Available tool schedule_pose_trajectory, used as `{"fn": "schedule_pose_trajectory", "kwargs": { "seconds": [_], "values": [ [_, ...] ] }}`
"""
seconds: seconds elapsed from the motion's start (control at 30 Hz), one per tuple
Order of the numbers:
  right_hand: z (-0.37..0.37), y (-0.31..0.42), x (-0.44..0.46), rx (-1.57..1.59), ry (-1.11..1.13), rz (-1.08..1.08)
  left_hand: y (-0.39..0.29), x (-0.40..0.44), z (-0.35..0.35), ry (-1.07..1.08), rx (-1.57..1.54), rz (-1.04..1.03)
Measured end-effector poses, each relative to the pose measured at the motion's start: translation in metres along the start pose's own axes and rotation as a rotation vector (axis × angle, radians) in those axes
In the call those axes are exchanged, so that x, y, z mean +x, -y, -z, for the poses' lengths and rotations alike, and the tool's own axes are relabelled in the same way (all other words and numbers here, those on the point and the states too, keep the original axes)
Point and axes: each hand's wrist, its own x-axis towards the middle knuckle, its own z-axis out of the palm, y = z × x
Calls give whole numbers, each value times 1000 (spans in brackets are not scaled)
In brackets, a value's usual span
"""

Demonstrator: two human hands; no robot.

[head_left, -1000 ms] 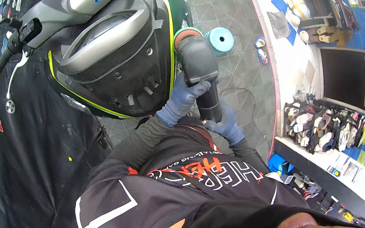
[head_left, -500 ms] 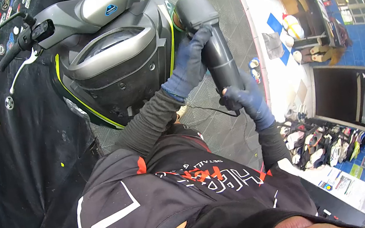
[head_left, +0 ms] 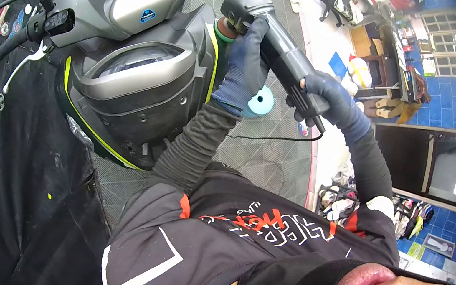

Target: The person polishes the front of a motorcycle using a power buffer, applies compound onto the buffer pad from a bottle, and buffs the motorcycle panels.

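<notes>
In the head view, the polisher [head_left: 286,44] now slants further toward the right of the frame than a moment ago, so its pad [head_left: 226,30] meets the scooter [head_left: 150,104] side at a new angle; contact is unclear. The left hand [head_left: 245,62] grips its head, the right hand [head_left: 330,95] its handle, upper centre. A turquoise roll [head_left: 260,105] shows below, and the cord [head_left: 293,140] trails under the arms, liable to snag.

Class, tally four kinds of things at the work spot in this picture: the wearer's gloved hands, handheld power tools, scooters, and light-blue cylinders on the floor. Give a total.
Gloved hands, left hand and right hand: 2
Power tool: 1
Scooter: 1
Light-blue cylinder: 1
Total: 5
</notes>
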Motion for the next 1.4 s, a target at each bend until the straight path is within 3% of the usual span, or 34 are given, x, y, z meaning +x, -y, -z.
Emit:
{"fn": "schedule_pose_trajectory", "kwargs": {
  "seconds": [0.13, 0.2, 0.47, 0.63, 0.77, 0.93, 1.27, 1.4],
  "values": [
    [23, 1, 22, -17, 16, 63, 1, 21, -4, -68, -17, -43],
    [24, 15, 26, 128, 103, 27, 1, 27, -5, -30, -53, -71],
    [20, 24, 17, 70, 121, -27, 1, 24, -8, -43, -13, -7],
    [-3, -13, -18, -89, 35, 63, 11, -17, -2, -1, 98, 6],
    [-32, -62, -36, 77, -68, 0, 15, -55, 4, 73, 227, 12],
    [-71, -125, -48, 104, -119, 137, 16, -96, 31, 17, 410, 49],
    [-164, -233, -55, -51, -284, 165, -8, -162, 87, 162, 609, 327],
    [-186, -239, -51, -4, -383, 343, -13, -170, 102, 268, 686, 303]
  ]
}}
